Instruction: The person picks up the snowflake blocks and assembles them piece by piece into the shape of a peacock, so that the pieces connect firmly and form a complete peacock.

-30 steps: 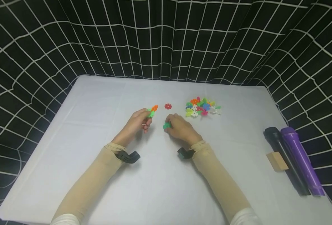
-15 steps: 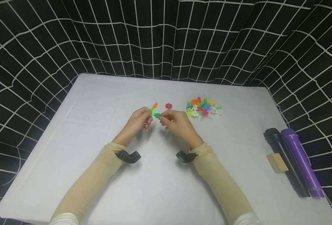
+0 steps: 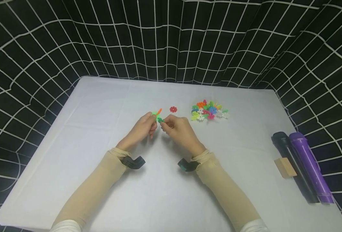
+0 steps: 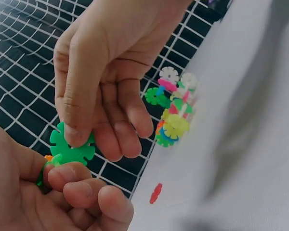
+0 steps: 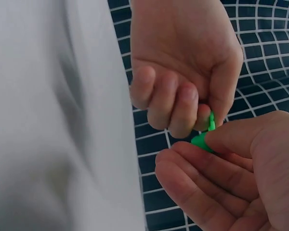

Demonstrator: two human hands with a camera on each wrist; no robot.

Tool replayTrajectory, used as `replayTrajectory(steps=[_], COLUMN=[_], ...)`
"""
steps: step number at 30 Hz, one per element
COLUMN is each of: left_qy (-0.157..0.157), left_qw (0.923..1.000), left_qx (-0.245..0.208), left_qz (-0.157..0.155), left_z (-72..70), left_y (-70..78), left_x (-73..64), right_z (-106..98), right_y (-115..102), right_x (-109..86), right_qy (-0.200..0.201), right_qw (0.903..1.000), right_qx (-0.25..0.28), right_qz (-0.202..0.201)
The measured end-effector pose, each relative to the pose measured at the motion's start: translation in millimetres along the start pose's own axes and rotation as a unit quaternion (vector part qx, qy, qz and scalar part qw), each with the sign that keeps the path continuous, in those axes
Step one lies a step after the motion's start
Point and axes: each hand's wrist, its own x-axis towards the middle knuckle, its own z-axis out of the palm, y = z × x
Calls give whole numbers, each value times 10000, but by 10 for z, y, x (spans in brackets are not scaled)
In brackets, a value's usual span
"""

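My left hand (image 3: 143,128) pinches a light green flower-shaped disc (image 3: 154,114) between thumb and forefinger. An orange flower disc (image 3: 159,111) sticks out edge-on from its far side. Facing it, my right hand (image 3: 179,129) grips a darker green flower disc (image 3: 160,120) by thumb and fingertips. The two green discs meet between the hands, raised above the white table. Up close in the left wrist view, the darker green disc (image 4: 73,152) shows its notched rim, its upper part covered by the right thumb. Fingers hide most of the light green disc (image 5: 212,121) in the right wrist view.
A single red flower disc (image 3: 173,109) lies just beyond the hands. To its right is a heap of mixed-colour flower discs (image 3: 208,110). At the table's right edge lie a black tube (image 3: 295,167), a purple tube (image 3: 311,167) and a wooden block (image 3: 285,167).
My right hand has lifted the darker green disc from near the table and brought it left against the light green one. The left hand has stayed nearly in place, its discs turning slightly.
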Motion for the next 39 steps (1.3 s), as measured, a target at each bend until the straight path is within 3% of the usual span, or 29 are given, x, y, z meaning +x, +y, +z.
replayTrajectory(steps=[6,17,20,27,32,37,39], left_qy=[-379,-787,-708,-185,-37,105,148], left_qw=[9988,9964,9969,9995,9989,9949,9938], left_qx=[-292,-290,-324,-249,-472,-993,-1096], left_qz=[45,-128,-109,5,-34,-122,-122], left_z=[-38,-61,-51,-63,-66,-82,-87], left_y=[6,-25,-18,-38,-67,-70,-53], left_x=[-13,28,16,25,39,31,30], right_z=[7,-20,-4,79,57,-272,-526], right_y=[-20,-31,-34,-80,-81,-94,-87], right_x=[-7,-20,-14,11,27,-3,-37], right_qy=[52,-8,17,21,-280,-704,-422], right_qw=[9998,9995,9995,9999,9992,9961,9961], right_qx=[-133,-274,-272,-115,-244,41,450], right_qz=[-100,-173,-151,-119,140,522,635])
